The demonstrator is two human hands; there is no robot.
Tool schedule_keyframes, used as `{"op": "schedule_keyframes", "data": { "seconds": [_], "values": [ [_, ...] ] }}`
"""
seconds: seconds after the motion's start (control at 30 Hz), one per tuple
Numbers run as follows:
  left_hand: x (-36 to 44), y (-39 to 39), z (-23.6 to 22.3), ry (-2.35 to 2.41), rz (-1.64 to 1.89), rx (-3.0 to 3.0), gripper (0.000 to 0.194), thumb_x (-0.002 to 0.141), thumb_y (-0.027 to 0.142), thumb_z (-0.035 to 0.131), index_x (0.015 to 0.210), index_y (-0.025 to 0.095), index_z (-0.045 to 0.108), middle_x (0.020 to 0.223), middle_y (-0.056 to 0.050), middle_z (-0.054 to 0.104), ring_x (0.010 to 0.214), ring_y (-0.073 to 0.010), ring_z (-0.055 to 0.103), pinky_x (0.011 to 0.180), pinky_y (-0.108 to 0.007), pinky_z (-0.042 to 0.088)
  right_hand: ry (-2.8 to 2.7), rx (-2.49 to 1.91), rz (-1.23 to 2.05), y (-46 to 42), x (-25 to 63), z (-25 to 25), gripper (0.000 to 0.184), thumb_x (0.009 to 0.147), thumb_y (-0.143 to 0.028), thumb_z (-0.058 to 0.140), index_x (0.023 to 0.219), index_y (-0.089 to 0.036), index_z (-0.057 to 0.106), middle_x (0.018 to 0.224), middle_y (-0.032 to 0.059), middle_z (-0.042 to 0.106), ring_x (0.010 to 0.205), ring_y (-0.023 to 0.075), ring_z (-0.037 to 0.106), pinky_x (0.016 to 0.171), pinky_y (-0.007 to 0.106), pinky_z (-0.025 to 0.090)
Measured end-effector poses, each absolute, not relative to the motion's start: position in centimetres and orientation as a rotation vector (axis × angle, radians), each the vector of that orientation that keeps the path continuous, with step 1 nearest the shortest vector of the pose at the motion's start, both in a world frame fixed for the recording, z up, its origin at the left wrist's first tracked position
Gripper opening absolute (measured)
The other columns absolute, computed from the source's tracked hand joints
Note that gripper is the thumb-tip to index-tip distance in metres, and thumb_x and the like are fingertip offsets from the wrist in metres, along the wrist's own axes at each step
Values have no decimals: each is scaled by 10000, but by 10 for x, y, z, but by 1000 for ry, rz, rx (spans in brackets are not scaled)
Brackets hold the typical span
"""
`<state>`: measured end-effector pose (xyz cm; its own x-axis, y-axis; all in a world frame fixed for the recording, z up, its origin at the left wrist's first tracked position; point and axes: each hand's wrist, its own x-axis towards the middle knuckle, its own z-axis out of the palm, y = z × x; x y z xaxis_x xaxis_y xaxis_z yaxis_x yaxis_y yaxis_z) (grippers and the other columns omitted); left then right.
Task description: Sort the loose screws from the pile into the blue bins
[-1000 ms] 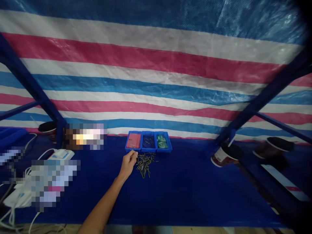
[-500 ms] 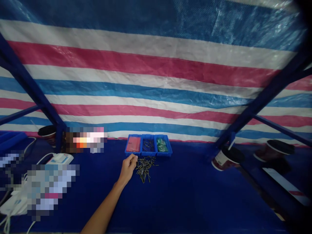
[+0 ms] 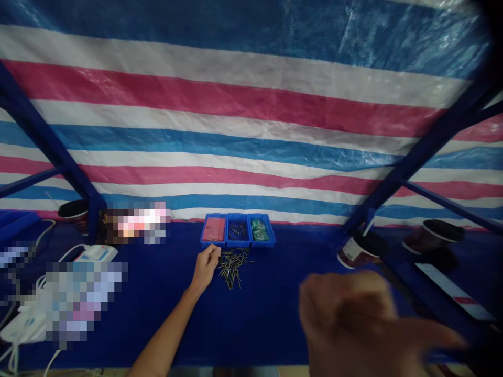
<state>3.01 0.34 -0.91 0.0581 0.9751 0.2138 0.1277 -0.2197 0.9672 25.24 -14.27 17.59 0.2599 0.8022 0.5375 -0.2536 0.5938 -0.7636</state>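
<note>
A loose pile of thin, dark and brassy metal rods (image 3: 234, 266), which look like drill bits, lies on the blue tabletop. At its left edge rests my left hand (image 3: 207, 266), fingers bent and pressed together; whatever they hold is hidden. My right hand (image 3: 349, 314) looms large and motion-blurred at the lower right, close to the camera and away from the pile. Its fingers seem curled and the thumb points right, but blur hides their state. Just beyond the pile stand three blue bins, holding a pink-red packet (image 3: 214, 229), some thin rods (image 3: 238, 230) and green-and-white packets (image 3: 259, 230).
A power strip (image 3: 29, 324) with white cables lies on the left. Lidded cups (image 3: 363, 247) and a pale flat phone-like object (image 3: 451, 290) are on the right. Blue metal posts (image 3: 377, 201) slant up before a striped tarp (image 3: 243, 115).
My right hand has come into view at the lower right. My left hand stays beside the rods, fingers closed. The view has shifted slightly.
</note>
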Motion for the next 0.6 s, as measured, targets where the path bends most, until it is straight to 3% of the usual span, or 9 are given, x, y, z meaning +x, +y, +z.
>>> {"op": "schedule_keyframes", "data": {
  "seconds": [0.1, 0.17, 0.23, 0.33, 0.4, 0.6],
  "values": [
    [29, 4, -10, 1166, 1264, 1521, 359, 947, 471, 511, 755, 169, 514, 527, 76, 359, 470, -78, 318, 483, -190, 255, -1068, -556, 806, -99, 234, 154, 656, 922, -764, 325, 755, -194, 605, 502, -48, 317, 420, 103, 274, 423, 254, 226],
    [29, 4, -9, 1165, 1253, 1536, 359, 951, 468, 505, 755, 168, 514, 526, 75, 367, 475, -80, 323, 488, -191, 257, -1169, -636, 831, -66, 226, 130, 598, 944, -691, 401, 767, -168, 632, 507, -61, 272, 444, 96, 238, 458, 253, 198],
    [29, 4, -8, 1172, 1251, 1535, 361, 952, 470, 503, 756, 167, 516, 521, 76, 362, 473, -82, 321, 484, -193, 249, -1313, -835, 792, -37, 222, 104, 510, 969, -584, 460, 757, -158, 643, 549, -40, 359, 496, 103, 310, 496, 250, 237],
    [31, 3, -5, 1195, 1264, 1542, 364, 955, 467, 498, 754, 165, 527, 513, 78, 350, 472, -84, 324, 487, -195, 251, -1600, -1065, 683, -10, 217, 68, 275, 944, -431, 589, 879, -174, 664, 717, 1, 541, 625, 135, 456, 579, 252, 344],
    [31, 3, -3, 1209, 1268, 1558, 368, 957, 465, 494, 753, 162, 536, 509, 78, 351, 472, -86, 328, 493, -197, 257, -1763, -1094, 579, -2, 213, 46, 171, 949, -344, 593, 944, -193, 673, 795, 18, 589, 717, 161, 524, 660, 266, 399],
    [29, 3, -5, 1230, 1239, 1595, 356, 947, 458, 514, 763, 157, 565, 535, 71, 361, 495, -90, 335, 503, -204, 260, -1897, -1164, 454, -5, 201, 3, 173, 999, -254, 522, 920, -216, 672, 884, 33, 671, 848, 186, 616, 803, 303, 422]
  ]
}}
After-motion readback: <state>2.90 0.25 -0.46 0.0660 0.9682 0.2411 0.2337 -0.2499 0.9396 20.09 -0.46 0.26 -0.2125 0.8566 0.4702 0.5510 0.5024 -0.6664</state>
